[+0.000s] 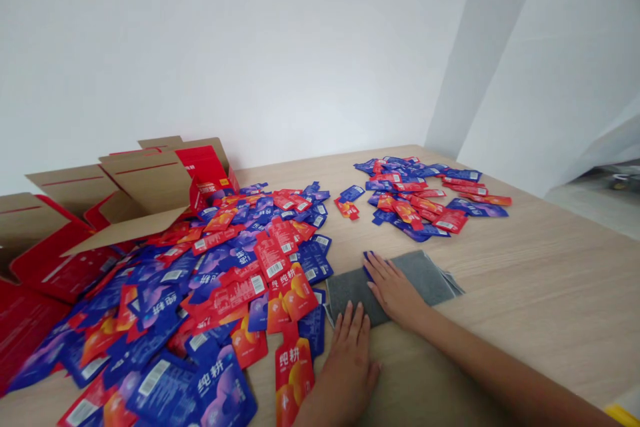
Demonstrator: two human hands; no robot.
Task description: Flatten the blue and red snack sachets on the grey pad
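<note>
A folded grey cloth (420, 273) lies flat on the table in front of me, its right edge frayed or layered. My left hand (347, 350) rests palm down at the cloth's near left edge, fingers stretched out over it. Further up the cloth, my right hand (393, 287) lies flat, its fingers covering most of a blue pouch (368, 265), of which only a strip shows. Close to my left hand is a red pouch with orange fruit on it (294, 373). Left of both hands spreads a big heap of red and blue pouches (225, 280).
Open red cardboard boxes (150, 193) with brown insides stand at the left, behind the heap. A smaller pile of red and blue pouches (420, 197) lies at the back right, with two loose pouches (349, 200) beside it. A white wall (320, 47) rises behind the wooden table (540, 267).
</note>
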